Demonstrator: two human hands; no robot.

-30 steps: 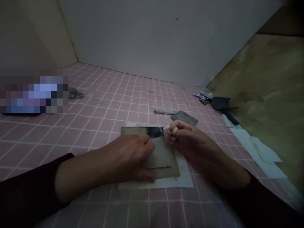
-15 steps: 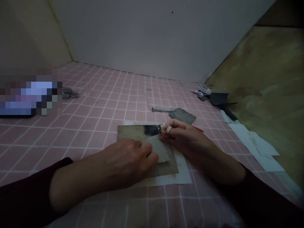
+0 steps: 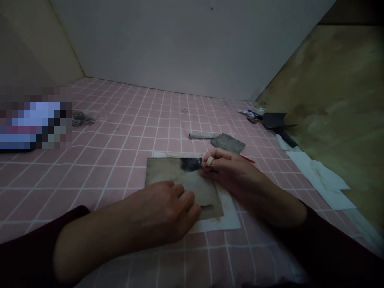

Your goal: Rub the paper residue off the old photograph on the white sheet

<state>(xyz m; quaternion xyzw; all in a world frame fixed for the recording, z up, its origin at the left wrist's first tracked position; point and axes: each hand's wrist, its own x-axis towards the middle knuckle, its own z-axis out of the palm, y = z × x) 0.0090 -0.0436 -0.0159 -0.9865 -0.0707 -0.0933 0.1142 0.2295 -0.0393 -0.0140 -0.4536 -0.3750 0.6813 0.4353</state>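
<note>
A grey-brown sheet (image 3: 162, 170) with a black patch (image 3: 191, 164) near its far edge lies on white paper (image 3: 232, 222). Over the near part of the sheet is my left hand (image 3: 168, 210), its fingers curled; whatever is between the fingertips is hidden. At the sheet's right far corner, my right hand (image 3: 229, 170) pinches a small cream ring (image 3: 210, 161) between thumb and fingers, close beside the black patch.
Beyond the hands lie a grey tube (image 3: 202, 136), a dark grey cloth-like piece (image 3: 228, 143) and a red stick (image 3: 247, 159). Another ring (image 3: 184, 110) is farther back. A blurred-out screen (image 3: 33, 124) stands left; a black dustpan-like object (image 3: 274, 121) and white papers (image 3: 322, 176) lie right.
The whole view has shifted slightly. My left hand has moved a little toward me over the sheet; my right hand still holds the ring near the black patch.
</note>
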